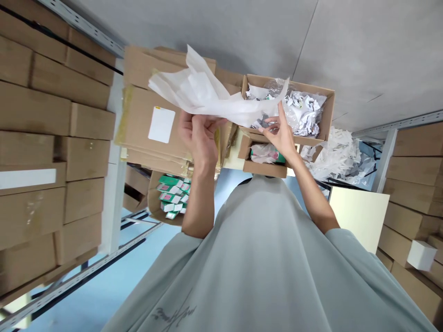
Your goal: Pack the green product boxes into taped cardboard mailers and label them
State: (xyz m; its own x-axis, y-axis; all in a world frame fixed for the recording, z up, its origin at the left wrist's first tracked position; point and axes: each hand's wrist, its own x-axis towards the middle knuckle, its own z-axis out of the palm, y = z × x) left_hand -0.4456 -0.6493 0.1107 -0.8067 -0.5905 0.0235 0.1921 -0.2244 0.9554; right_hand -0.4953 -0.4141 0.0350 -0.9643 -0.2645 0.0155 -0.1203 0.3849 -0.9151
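A crumpled sheet of thin white paper (211, 94) stretches across in front of me, above the cartons. My left hand (202, 136) is closed on its lower edge, fingers pinched together. At the sheet's right end, my right hand (283, 136) has its fingers spread; they are against or just beside the paper, and I cannot tell which. Below and between the hands stands a small open carton (265, 169) holding white paper over something green and pink. Behind it, a larger open carton (330, 115) contains shredded paper (304, 113) and clear plastic, partly hidden by the sheet.
Flattened cardboard (138, 115) is stacked at left, with a white label (161, 124). Under it, a carton (154, 196) holds several green and white small boxes (173, 193). White scrap paper (335, 154) is heaped at right. Shelves of brown boxes (34, 110) flank both sides.
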